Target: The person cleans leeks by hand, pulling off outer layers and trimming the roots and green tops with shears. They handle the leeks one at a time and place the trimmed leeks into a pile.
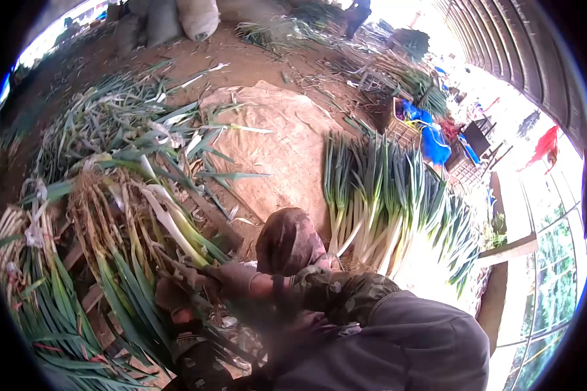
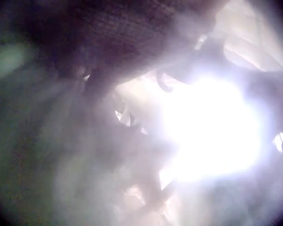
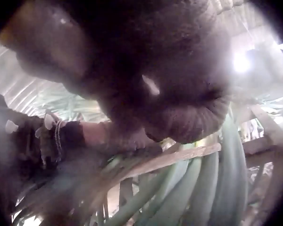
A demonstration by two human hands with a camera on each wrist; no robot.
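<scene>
Long green onions fill the left of the head view. My gloved right hand [image 1: 236, 277] grips one thick green onion [image 1: 176, 225] near where its white stalk turns green, the pale stem slanting up and left. In the right wrist view the curled glove [image 3: 188, 117] is close up, with broad green leaves [image 3: 203, 183] hanging below it. My left hand [image 1: 173, 296], in a brownish glove, is low beside the leaves, left of the right hand; its fingers are hidden. Beside it lies a rooty bunch of green onions [image 1: 101, 221]. Glare and blur cover most of the left wrist view.
A tan cloth [image 1: 274, 153] covers the ground ahead. Trimmed green onions [image 1: 378, 189] stand in a row on the right. A heap of loose leaves [image 1: 98, 124] lies back left, with sacks [image 1: 199, 18] beyond. Crates [image 1: 403, 130] with blue plastic stand back right.
</scene>
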